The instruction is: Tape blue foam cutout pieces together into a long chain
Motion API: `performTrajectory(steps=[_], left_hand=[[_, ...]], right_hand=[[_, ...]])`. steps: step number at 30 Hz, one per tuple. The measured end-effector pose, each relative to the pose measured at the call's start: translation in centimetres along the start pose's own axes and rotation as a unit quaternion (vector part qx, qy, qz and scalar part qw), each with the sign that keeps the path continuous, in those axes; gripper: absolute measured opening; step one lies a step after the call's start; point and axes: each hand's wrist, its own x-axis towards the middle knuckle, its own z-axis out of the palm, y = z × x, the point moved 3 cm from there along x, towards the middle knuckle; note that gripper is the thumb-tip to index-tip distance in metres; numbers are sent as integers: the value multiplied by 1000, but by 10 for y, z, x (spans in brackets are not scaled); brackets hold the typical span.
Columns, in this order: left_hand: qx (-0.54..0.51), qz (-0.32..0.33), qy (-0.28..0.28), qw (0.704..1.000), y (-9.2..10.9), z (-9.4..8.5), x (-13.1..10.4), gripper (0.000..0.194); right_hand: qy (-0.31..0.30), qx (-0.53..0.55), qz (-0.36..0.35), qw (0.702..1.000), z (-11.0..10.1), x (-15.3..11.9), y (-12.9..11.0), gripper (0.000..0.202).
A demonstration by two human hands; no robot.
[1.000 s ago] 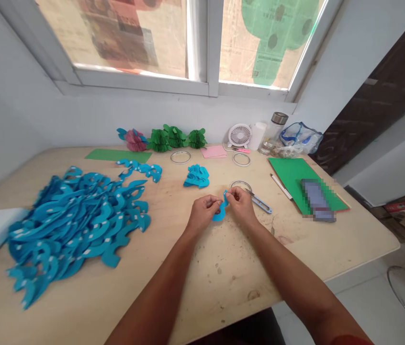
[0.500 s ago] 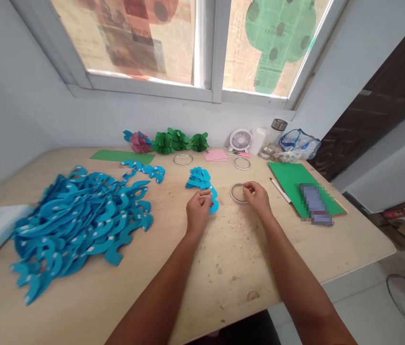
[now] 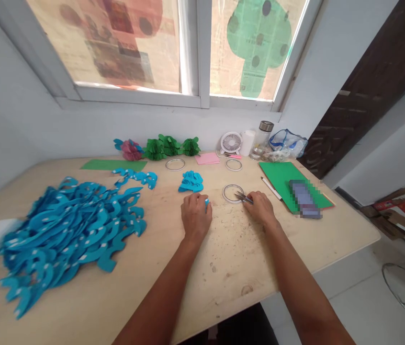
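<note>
My left hand is in the middle of the table, back up and fingers curled. A blue paper piece peeks out by its fingertips; the rest is hidden under the hand. Just beyond sits a small folded stack of blue paper pieces. My right hand is closed on small scissors, whose dark blades point left over a roll of tape lying flat. Far to the left spreads a large heap of blue wavy paper pieces with small white patches.
Two more tape rolls lie near the back, by pink paper. Green paper flowers, a small fan and a bottle line the wall. A pen, green sheets and a blurred phone are at right.
Scissors now show in my right hand, pointing over the tape roll. My left hand has turned back up and covers most of the blue piece seen before. The view has shifted slightly right.
</note>
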Motion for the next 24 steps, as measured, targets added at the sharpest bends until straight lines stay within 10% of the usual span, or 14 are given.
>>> performTrajectory(steps=[8,17,24], left_hand=[[-41,124,-127,983,49,24,5,20],[-37,138,-107,984,60,49,7,18],[-30,152,-118,981,61,48,7,15]], right_hand=[[71,217,44,973,1,12,17,19],[77,586,118,798,0,13,15,34],[28,670,104,735,-5,8,5,36]])
